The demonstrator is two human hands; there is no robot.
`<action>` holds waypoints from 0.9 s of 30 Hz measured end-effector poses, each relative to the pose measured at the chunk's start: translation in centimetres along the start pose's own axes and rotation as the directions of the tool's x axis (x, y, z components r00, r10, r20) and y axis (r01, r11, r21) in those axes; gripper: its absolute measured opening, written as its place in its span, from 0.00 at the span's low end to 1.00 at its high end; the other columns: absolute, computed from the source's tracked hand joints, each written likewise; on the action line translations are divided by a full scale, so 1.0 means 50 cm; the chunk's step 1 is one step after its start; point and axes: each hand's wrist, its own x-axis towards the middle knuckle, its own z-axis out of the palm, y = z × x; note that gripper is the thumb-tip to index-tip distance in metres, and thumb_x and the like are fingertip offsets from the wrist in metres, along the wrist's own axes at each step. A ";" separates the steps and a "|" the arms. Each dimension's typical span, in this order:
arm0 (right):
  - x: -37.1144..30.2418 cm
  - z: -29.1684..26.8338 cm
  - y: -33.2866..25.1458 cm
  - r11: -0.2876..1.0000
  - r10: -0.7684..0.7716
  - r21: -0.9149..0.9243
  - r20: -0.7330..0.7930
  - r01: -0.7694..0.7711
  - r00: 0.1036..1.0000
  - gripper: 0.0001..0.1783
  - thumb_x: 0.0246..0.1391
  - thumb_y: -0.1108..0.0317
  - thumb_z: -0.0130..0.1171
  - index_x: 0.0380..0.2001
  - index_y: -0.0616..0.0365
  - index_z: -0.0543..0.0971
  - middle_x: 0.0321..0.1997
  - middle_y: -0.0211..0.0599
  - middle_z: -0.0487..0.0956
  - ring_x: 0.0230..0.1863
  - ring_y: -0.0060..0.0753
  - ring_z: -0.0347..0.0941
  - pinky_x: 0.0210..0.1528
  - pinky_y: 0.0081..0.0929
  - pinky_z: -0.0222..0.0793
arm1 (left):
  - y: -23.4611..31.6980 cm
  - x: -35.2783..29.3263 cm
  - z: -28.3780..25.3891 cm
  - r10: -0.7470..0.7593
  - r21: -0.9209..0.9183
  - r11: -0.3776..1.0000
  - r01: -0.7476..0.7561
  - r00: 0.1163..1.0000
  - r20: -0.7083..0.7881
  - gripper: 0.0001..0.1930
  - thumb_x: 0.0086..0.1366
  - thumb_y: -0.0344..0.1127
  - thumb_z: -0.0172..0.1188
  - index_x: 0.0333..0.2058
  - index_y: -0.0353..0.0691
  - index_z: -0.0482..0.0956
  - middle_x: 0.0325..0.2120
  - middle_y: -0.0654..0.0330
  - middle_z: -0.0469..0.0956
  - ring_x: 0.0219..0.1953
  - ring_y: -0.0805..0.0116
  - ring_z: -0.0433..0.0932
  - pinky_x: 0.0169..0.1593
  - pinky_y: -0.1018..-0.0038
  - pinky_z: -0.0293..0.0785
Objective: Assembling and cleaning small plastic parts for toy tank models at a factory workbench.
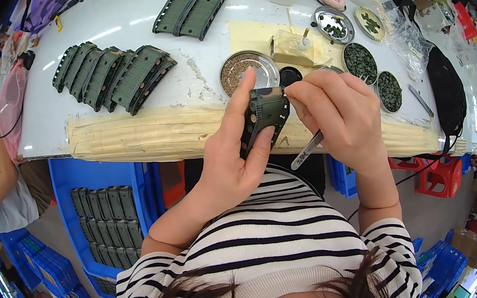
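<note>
On the table's [115,21] left, several cases [116,74] lean in an overlapping row. Left hand [224,156] is wrapped round one held case [269,109], raised near the table's front edge, thumb on its near face. Case looks light, stiff, likely hard plastic, not very slippery; small edge details may be fragile, so best gripped by its broad sides. Tweezers [307,151] sit tucked in right hand [341,112], fingertips pinched at the case's upper right corner; can't tell if pinching anything. Farther right, dark green bits [360,61].
</note>
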 end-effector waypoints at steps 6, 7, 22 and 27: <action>0.007 -0.013 0.001 1.000 -0.022 -0.016 0.130 0.024 0.991 0.16 0.35 0.77 0.64 0.33 0.59 0.78 0.30 0.33 0.75 0.25 0.32 0.71 0.26 0.26 0.67 | -0.003 -0.001 -0.002 -0.040 -0.078 0.996 0.041 0.999 0.019 0.31 0.67 0.23 0.46 0.67 0.32 0.46 0.54 0.53 0.67 0.51 0.73 0.69 0.52 0.75 0.73; 0.006 -0.016 0.002 0.999 -0.023 -0.020 0.160 0.026 0.987 0.16 0.36 0.77 0.64 0.33 0.59 0.78 0.30 0.33 0.75 0.25 0.32 0.72 0.26 0.26 0.67 | -0.005 -0.001 -0.002 -0.045 -0.086 0.995 0.047 0.999 0.024 0.31 0.67 0.23 0.46 0.67 0.32 0.45 0.54 0.53 0.67 0.51 0.73 0.69 0.52 0.75 0.73; -0.008 0.017 0.041 0.983 -0.069 0.165 -0.079 0.081 0.995 0.12 0.40 0.72 0.63 0.32 0.59 0.78 0.29 0.31 0.74 0.23 0.29 0.70 0.24 0.23 0.65 | 0.003 0.003 0.008 -0.096 -0.336 0.937 0.093 0.995 0.008 0.32 0.67 0.24 0.49 0.67 0.35 0.48 0.49 0.57 0.71 0.41 0.74 0.74 0.46 0.77 0.74; -0.007 0.013 0.038 0.969 0.004 0.246 -0.091 0.019 0.996 0.12 0.39 0.73 0.64 0.32 0.58 0.78 0.28 0.31 0.73 0.21 0.28 0.69 0.23 0.24 0.65 | 0.023 0.008 0.007 -0.168 -0.431 0.889 0.157 0.986 0.013 0.32 0.67 0.24 0.49 0.67 0.34 0.48 0.47 0.57 0.73 0.39 0.75 0.75 0.45 0.78 0.74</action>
